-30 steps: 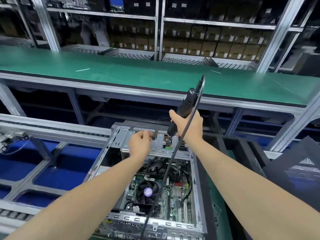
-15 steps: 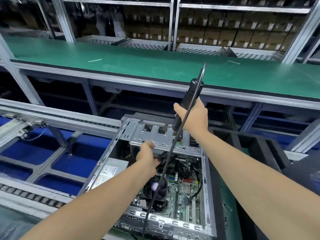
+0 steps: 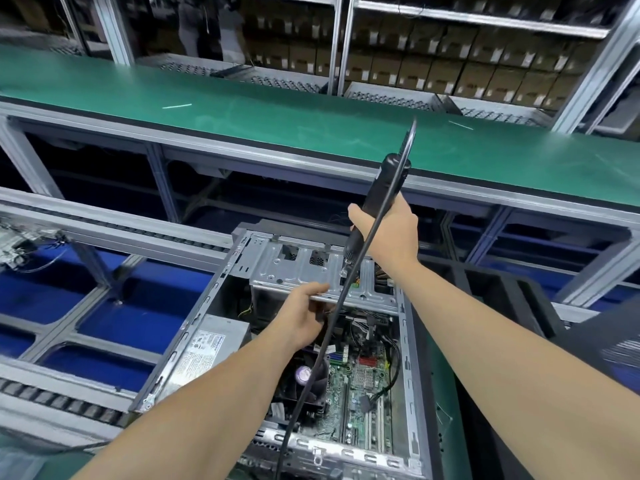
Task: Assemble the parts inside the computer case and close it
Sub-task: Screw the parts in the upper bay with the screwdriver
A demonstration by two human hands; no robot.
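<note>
So: case lies flat, open side up, right in front. R hand wraps the driver, bit down on the cage top, prob. to run a screw. L hand pinches the cage's near edge, likely to steady it.

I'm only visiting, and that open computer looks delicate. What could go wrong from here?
The black electric screwdriver, gripped by the right hand, has its tip at the silver metal drive cage; a slip could strike the green circuit board below. Its black cable hangs across the open grey computer case over the round black cooling fan and might snag there. The left hand holds the cage's thin edge, which could nick the fingers.
</note>
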